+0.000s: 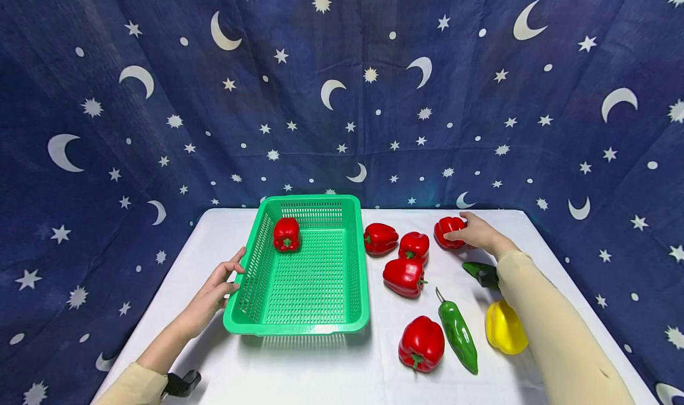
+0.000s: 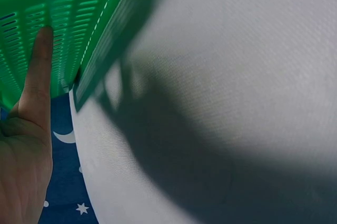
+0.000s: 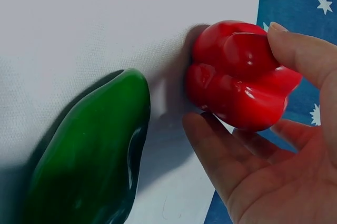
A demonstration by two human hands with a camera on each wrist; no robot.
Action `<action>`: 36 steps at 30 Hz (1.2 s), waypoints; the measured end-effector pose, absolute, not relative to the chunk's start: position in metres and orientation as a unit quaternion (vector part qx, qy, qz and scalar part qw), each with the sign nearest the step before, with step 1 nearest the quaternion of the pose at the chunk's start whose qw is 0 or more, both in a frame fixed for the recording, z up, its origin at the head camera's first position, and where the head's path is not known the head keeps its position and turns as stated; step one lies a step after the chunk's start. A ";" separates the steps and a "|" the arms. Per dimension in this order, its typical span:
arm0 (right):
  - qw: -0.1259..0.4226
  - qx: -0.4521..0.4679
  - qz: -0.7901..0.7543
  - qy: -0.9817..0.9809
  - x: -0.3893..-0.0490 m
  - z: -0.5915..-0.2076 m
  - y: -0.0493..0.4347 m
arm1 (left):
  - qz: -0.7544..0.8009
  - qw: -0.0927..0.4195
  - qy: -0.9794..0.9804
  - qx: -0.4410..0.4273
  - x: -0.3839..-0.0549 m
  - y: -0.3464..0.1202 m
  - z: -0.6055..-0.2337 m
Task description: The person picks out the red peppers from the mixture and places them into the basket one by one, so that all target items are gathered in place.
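In the head view my right hand [image 1: 479,234] is at a red bell pepper [image 1: 447,233] near the far right of the table. Close up, the right wrist view has the thumb on one side of this pepper [image 3: 239,77] and the fingers around its other side. A dark green pepper [image 3: 89,150] lies beside them, partly covered by the forearm in the head view. My left hand [image 1: 208,295] touches the left side of a green plastic basket [image 1: 364,286], fingers near its rim. One straight digit meets the slotted wall in the left wrist view.
One red bell pepper [image 1: 287,234] sits inside the basket, at its far left. Right of the basket lie several more red bell peppers [image 1: 404,277], a long green chili pepper [image 1: 458,337] and a yellow bell pepper [image 1: 504,328]. Behind the white table hangs a blue star-and-moon cloth [image 1: 342,96].
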State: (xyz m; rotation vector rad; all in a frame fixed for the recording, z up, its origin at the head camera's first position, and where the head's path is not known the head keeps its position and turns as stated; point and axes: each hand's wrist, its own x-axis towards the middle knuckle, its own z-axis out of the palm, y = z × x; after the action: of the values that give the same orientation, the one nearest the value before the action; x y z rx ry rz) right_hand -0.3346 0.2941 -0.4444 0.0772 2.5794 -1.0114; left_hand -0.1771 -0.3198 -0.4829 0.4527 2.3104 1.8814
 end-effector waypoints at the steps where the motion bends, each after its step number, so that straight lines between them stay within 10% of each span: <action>1: 0.184 0.028 -0.358 0.915 -0.335 -0.444 0.294 | 0.622 0.063 0.766 0.150 -0.177 -0.320 -0.483; 36: 0.184 -0.022 -0.348 0.919 -0.330 -0.437 0.288 | 0.599 0.035 0.783 0.162 -0.174 -0.314 -0.478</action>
State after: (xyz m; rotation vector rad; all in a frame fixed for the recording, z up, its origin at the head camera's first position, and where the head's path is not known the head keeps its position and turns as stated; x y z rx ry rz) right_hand -0.3300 0.2883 -0.4373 -0.0628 2.5911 -0.9806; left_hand -0.1741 -0.3145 -0.4785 0.4989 2.4070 1.8408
